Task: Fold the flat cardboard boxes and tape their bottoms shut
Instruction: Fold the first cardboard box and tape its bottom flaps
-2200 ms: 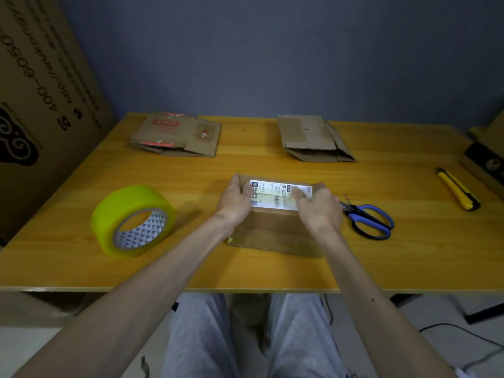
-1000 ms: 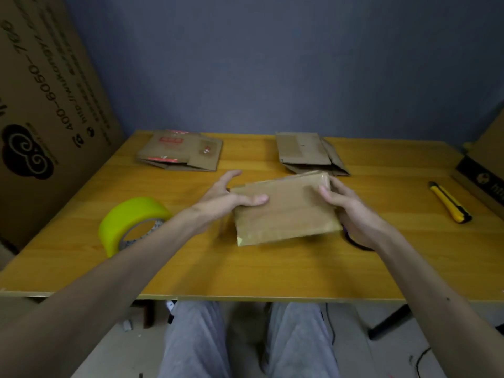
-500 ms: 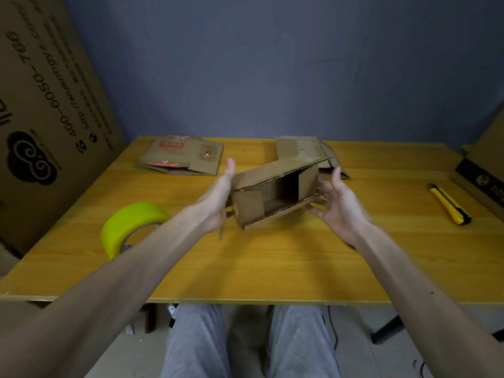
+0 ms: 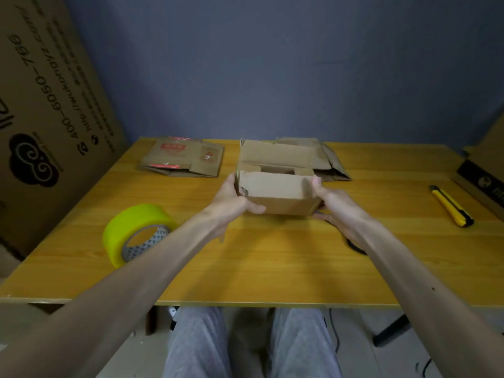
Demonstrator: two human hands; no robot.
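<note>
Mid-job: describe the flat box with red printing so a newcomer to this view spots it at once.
On the yellow wooden table, look to the far edge by the blue wall. Two flattened boxes lie there; yours is the left flat box, beyond the yellow tape roll. It alone bears red printing; the right flat box is plain brown.

You face a yellow wooden table [image 4: 272,268]. A plain blue-grey wall [image 4: 272,64] stands at twelve o'clock, a tall printed cardboard panel [image 4: 41,91] leans at ten o'clock, and pale floor [image 4: 381,358] shows at five o'clock.
</note>
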